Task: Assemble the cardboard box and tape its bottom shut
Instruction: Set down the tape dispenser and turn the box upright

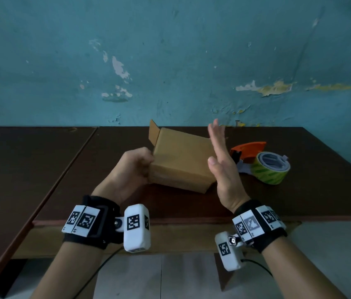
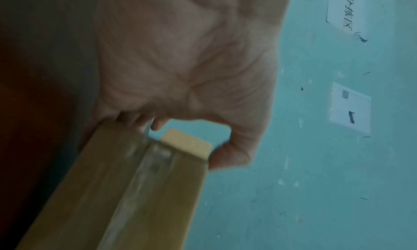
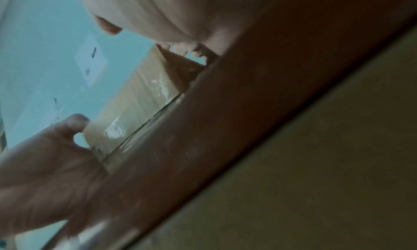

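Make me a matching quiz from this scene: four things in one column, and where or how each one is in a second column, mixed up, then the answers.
Things
1. box
2. left hand
3. right hand
4. tape roll

States
A. flat, fingers straight, beside the box's right end
B. green striped, lying on the table at far right
C. brown cardboard, a flap sticking up at its far left corner
D. grips the box's left end

Pairs: 1-C, 2-D, 3-A, 4-B
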Available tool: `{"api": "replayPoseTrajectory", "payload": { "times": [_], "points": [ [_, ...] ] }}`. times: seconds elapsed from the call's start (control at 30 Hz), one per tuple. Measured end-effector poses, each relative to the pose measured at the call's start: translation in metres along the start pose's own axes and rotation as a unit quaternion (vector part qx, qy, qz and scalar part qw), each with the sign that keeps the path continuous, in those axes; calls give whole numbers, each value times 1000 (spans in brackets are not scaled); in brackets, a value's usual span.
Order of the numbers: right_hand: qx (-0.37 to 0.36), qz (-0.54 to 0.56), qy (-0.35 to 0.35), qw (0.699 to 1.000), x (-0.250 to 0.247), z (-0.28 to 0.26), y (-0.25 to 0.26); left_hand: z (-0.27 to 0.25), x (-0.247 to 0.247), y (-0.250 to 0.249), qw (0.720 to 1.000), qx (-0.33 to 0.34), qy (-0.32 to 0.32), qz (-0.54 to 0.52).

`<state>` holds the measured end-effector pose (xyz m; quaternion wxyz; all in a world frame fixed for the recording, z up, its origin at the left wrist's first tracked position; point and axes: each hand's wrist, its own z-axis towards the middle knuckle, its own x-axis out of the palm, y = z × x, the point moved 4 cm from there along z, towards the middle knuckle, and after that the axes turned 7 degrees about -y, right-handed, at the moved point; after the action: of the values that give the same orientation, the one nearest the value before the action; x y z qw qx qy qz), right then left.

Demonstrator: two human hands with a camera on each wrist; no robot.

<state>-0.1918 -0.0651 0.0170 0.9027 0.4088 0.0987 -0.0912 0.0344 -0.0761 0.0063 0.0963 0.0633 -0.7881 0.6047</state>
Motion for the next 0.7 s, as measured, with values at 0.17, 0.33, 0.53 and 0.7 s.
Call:
{"api": "replayPoseTrajectory", "payload": {
  "times": [0.17, 0.33, 0.53, 0.7],
  "points": [
    [109, 36, -157, 981, -20, 1, -15, -5, -2, 3, 991, 64, 16, 117],
    [192, 158, -229, 941, -33, 7, -28, -7, 1, 1, 976, 112, 31, 183],
    [151, 138, -232, 951, -42, 10, -24, -16, 2, -19, 979, 178, -55, 79],
    [123, 126, -206, 963, -43, 13, -14, -26, 9, -39, 932, 329, -147, -42]
  ]
}}
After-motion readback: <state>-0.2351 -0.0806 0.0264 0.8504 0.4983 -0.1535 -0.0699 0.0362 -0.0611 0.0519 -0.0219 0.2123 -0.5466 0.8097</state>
